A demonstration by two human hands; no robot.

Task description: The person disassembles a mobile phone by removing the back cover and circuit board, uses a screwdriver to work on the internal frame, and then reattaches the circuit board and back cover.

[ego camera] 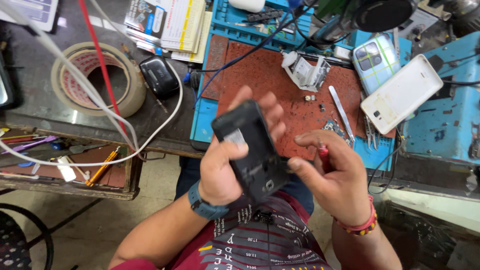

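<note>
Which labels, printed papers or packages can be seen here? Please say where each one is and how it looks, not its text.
Sticker: small pale rectangle on the black phone held in the left hand.
Booklets: stacked at top centre, white and yellow with blue.
Paper: top left corner, white with blue.
Tape roll: left on the bench, beige ring, red print.

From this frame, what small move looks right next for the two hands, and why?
Probably bring the right hand in so the tip of its red-handled tool meets the lower end of the black phone. The left hand grips the phone back-side up above the lap, and the tool sits just beside it, apparently not touching.
</note>
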